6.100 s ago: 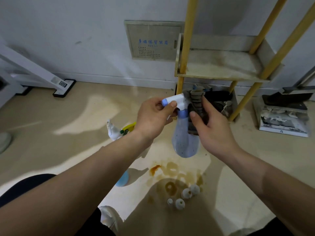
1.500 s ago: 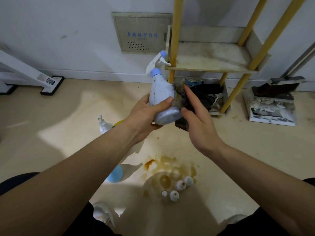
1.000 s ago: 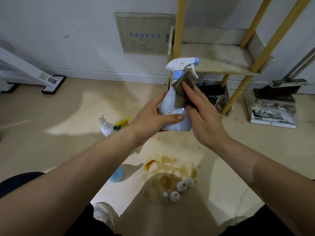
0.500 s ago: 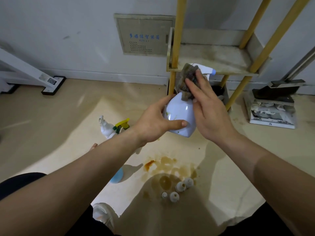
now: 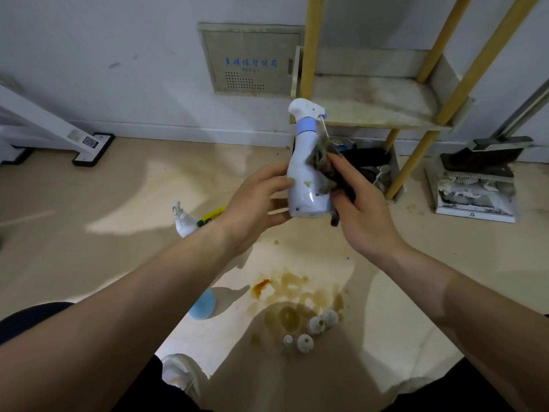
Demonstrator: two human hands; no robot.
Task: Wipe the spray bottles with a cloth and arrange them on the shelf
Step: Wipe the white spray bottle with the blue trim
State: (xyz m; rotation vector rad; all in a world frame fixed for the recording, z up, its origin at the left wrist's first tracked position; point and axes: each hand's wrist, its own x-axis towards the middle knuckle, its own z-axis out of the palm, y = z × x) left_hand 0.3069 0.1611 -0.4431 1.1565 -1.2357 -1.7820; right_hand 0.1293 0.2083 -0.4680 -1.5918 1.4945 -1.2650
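Observation:
My left hand (image 5: 255,200) grips the lower body of a pale blue spray bottle (image 5: 306,179) with a white trigger head, held upright in front of me. My right hand (image 5: 362,212) holds a dirty grey-brown cloth (image 5: 322,162) and presses it against the bottle's right side. Brown specks dot the bottle's body. Behind it stands the shelf (image 5: 380,102) with yellow posts and a stained, bare board. Another white spray bottle (image 5: 182,220) stands on the floor under my left forearm, next to a yellow and green nozzle (image 5: 211,216).
A brown spill (image 5: 294,295) stains the floor below my hands, with several small white bottles (image 5: 312,328) beside it. A round blue bottle base (image 5: 202,306) peeks out under my left arm. A dustpan and broom (image 5: 478,176) lie at the right, dark clutter (image 5: 367,162) under the shelf.
The bottle has been turned from tilted with its base toward me to upright. My right hand slid the cloth from the trigger head down to the bottle's side.

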